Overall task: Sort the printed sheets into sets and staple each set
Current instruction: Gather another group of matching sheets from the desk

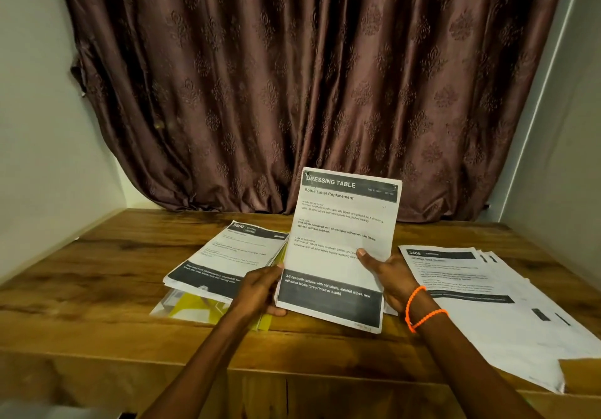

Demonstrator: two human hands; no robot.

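My left hand grips the lower left edge of a set of printed sheets, fingers curled behind it and thumb at the front. My right hand holds the set's right edge, thumb pressed on the printed face; orange bands circle that wrist. The set stands nearly upright at the middle of the frame, above the wooden bench, its heading reading "DRESSING TABLE". Lower right, a fanned pile of sheets lies flat on the bench. Left of centre, a second pile lies on a yellow folder, partly behind the set. Farther back, a brown patterned curtain hangs across the upper frame, its hem meeting the bench.
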